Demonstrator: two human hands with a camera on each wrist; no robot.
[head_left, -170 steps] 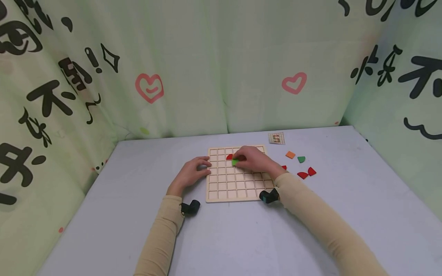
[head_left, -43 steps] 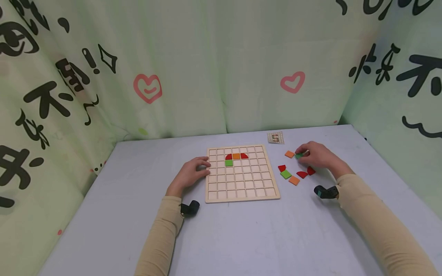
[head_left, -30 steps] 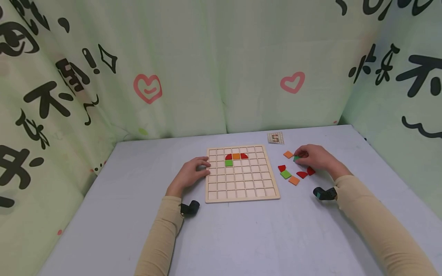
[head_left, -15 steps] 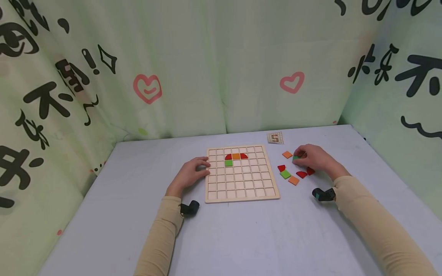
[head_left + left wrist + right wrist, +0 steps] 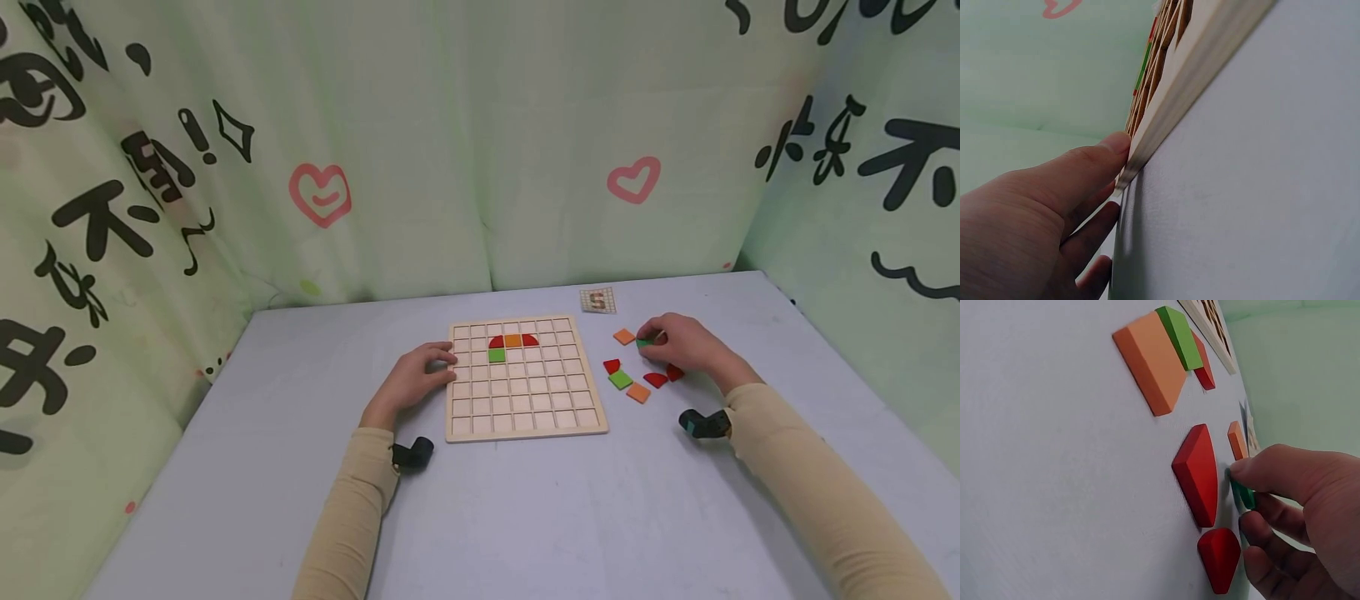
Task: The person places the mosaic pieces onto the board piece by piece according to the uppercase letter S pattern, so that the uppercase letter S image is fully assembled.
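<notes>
My left hand (image 5: 411,382) rests at the left edge of a wooden grid board (image 5: 525,404), its thumb touching the rim in the left wrist view and the other fingers loosely bent. On the board, an orange square tile (image 5: 512,341) lies between two red quarter-round tiles (image 5: 497,342). A light green square tile (image 5: 497,356) sits below the left red one. To the board's right, my right hand (image 5: 681,342) pinches a dark green tile (image 5: 1245,495) between thumb and finger, low over the table. Its fingers partly hide this tile.
Loose tiles lie around the right hand: an orange square (image 5: 624,337), another orange square (image 5: 638,392), a light green square (image 5: 620,379), and several red pieces (image 5: 656,380). A small patterned card (image 5: 597,300) lies near the back edge. A green curtain (image 5: 420,150) stands behind the table.
My right hand has left the board for the dark green tile, which it has since drawn slightly left. The light green square it held sits on the grid. My left hand stays put.
</notes>
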